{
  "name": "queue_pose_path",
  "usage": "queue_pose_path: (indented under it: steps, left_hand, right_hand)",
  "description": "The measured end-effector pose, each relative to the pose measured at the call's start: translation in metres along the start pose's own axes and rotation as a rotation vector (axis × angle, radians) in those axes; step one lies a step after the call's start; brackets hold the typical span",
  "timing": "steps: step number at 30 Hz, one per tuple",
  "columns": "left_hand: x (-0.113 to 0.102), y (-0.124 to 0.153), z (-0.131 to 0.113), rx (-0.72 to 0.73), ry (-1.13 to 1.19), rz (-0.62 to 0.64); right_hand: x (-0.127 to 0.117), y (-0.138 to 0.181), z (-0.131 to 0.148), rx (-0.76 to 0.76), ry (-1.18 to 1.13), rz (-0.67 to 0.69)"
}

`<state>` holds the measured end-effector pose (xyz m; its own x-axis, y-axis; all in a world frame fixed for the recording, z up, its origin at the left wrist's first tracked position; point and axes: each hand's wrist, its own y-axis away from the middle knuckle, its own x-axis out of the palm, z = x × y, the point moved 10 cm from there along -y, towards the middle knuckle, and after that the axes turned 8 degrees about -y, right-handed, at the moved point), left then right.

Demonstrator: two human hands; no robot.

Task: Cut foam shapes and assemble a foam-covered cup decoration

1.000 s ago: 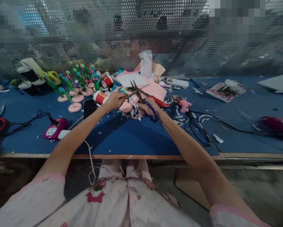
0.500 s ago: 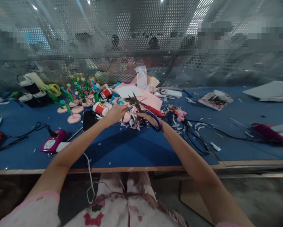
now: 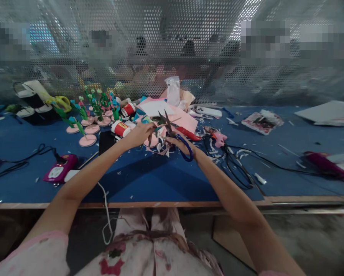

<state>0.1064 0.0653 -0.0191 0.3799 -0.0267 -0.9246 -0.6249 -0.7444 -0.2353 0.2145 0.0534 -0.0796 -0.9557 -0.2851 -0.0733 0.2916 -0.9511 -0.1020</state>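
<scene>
My left hand (image 3: 140,133) is closed in a pinch around a thin light stick (image 3: 173,120), whose far end points right, behind the scissor blades. A bit of green shows at its fingertips. My right hand (image 3: 181,143) grips a pair of scissors (image 3: 185,150) by the blue handles, with the dark blades parted and pointing up and away. Below and between the hands lies a round pink disc (image 3: 151,141) among paper scraps. Behind them is a pile of pink paper sheets (image 3: 185,119) with a white sheet on top.
Several small green-stemmed flowers on pink round bases (image 3: 88,140) stand at the left. Nearby are a red-and-white tub (image 3: 121,128) and a purple power box (image 3: 60,168). Right of my hands lie a pink glue gun (image 3: 218,138), black cables (image 3: 241,176) and a phone (image 3: 208,112).
The view has shifted slightly. My left hand has moved a little left, away from the scissors, still pinching the stick. The scissors stay in my right hand with blades apart.
</scene>
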Motion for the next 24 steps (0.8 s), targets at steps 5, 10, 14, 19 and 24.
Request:
queue_pose_path:
  steps: [5, 10, 14, 19, 24]
  left_hand:
    - [-0.0004, 0.0004, -0.0021, 0.019, -0.068, -0.04]
    - [-0.0012, 0.0024, -0.003, 0.005, -0.097, -0.046]
    - [-0.0022, 0.0022, -0.0031, -0.012, -0.073, -0.039]
    - [-0.0019, 0.0011, -0.0016, -0.017, -0.046, -0.043]
    - [-0.0039, 0.0024, -0.006, 0.009, -0.056, -0.055]
  right_hand:
    - [-0.0038, -0.0027, -0.0066, 0.0, 0.05, -0.018]
    - [-0.0058, -0.0014, -0.0079, 0.017, 0.069, -0.047]
    - [-0.0087, 0.0001, -0.0071, 0.017, 0.116, -0.073]
    - [-0.0091, 0.0002, -0.0072, 0.038, 0.154, -0.071]
    - [-0.006, 0.0003, 0.0004, 0.003, 0.205, -0.059]
